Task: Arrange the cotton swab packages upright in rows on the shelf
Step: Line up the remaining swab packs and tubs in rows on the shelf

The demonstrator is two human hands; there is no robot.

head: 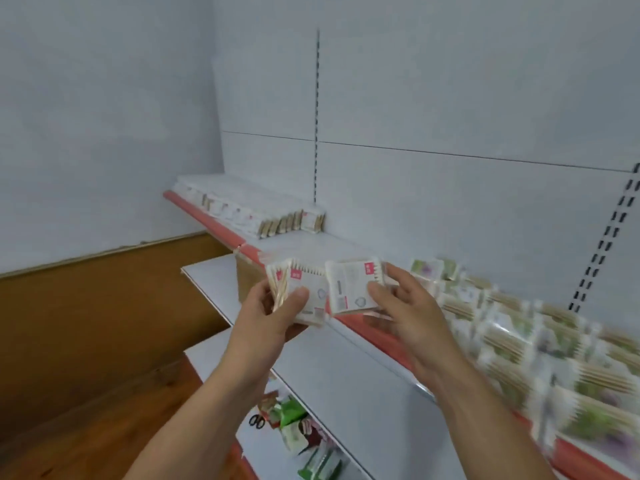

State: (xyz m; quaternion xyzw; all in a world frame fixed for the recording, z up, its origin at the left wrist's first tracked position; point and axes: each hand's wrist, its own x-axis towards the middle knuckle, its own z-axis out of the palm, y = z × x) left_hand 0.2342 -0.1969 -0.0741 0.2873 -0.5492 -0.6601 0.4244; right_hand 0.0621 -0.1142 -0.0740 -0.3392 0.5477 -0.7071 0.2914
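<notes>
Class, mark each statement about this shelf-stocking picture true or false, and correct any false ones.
1. Both hands hold cotton swab packages. True: the left hand grips a stack, and the right hand pinches a package.
2. The shelf's front edge is blue. False: the shelf edge is red.
3. A row of packages already stands at the shelf's far left. True.
4. Scissors lie beside that row. False: the scissors lie on a lower shelf.
</notes>
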